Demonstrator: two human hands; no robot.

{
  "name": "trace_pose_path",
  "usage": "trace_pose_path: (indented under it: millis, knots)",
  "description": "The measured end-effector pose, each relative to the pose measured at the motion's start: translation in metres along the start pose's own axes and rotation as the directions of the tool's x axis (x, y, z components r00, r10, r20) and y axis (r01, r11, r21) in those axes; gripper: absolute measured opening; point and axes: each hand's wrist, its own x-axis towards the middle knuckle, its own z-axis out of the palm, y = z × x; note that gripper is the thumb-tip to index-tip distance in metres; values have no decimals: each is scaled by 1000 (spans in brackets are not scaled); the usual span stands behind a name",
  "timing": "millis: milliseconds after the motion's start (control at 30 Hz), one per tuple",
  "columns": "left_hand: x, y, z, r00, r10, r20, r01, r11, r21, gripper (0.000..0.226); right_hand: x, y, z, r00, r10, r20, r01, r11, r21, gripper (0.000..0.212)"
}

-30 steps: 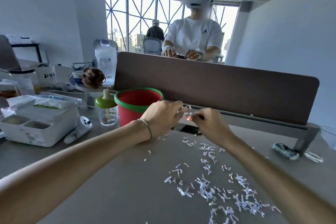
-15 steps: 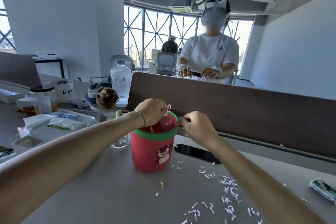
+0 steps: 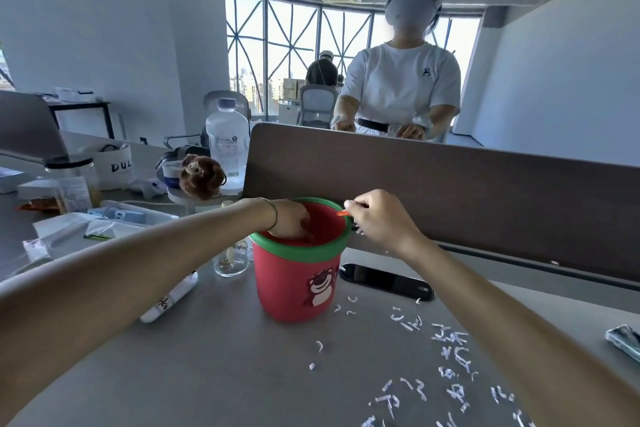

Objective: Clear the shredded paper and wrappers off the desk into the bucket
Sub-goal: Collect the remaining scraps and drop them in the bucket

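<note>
A red bucket point(image 3: 287, 291) with a green rim and a bear picture stands on the grey desk point(image 3: 207, 357) against the brown divider. My left hand point(image 3: 289, 218) reaches down into its mouth, and the fingertips are hidden inside. My right hand point(image 3: 381, 218) hovers at the bucket's right rim, pinching a small orange wrapper scrap point(image 3: 342, 213); a few white shreds show under its palm. Shredded paper point(image 3: 450, 357) lies scattered on the desk to the right of the bucket, below my right forearm.
A black phone point(image 3: 384, 281) lies just right of the bucket. A small glass bottle point(image 3: 232, 260) and a white tube point(image 3: 169, 298) sit to its left. A wrapped packet point(image 3: 623, 340) lies at the right edge. The brown divider point(image 3: 450, 191) stands behind, with a person beyond it.
My view has closed in on the bucket. My left hand has dropped from above the rim into the bucket. My right hand stays at the right rim.
</note>
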Motion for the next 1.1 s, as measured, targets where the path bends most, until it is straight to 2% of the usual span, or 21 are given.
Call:
trace_pose_path:
  millis: [67, 133, 233, 400, 500, 633, 733, 867, 1000, 1100]
  knots:
    - [-8, -1, -5, 997, 51, -58, -50, 999, 15, 32, 7, -7, 4, 1000, -15, -3, 15, 1000, 4, 51]
    - [-19, -3, -10, 980, 94, -178, -92, 996, 20, 25, 16, -15, 10, 1000, -25, 10, 25, 1000, 10, 54]
    - [-41, -8, -17, 948, 98, -302, -102, 995, 1, 48, 30, -27, 21, 999, -52, 11, 52, 999, 10, 54]
    - [-62, -29, -14, 898, 12, -439, -68, 992, -111, 47, 48, -38, 44, 997, -61, 56, 60, 998, 30, 49]
    - [-68, -33, -6, 885, -20, -466, -41, 992, -119, 40, 53, -40, 54, 994, -47, 100, 46, 999, 21, 51]
    - [-69, -36, 2, 894, -25, -448, -25, 994, -106, 37, 56, -41, 59, 986, -15, 164, 29, 996, -80, 44]
    - [-68, -35, 6, 900, -31, -435, -11, 995, -95, 35, 57, -42, 59, 965, -14, 261, 49, 990, -130, 39]
    - [-71, -27, 5, 901, -33, -433, -9, 995, -95, 31, 53, -40, 49, 941, -24, 337, 70, 990, -124, 42]
    - [-77, -16, 3, 883, -38, -467, -13, 994, -105, 28, 41, -40, 26, 956, -93, 279, 130, 985, -117, 25]
    - [-88, -6, 10, 840, -40, -541, -39, 990, -134, 33, 20, -38, 6, 972, -145, 186, 161, 984, -75, 21]
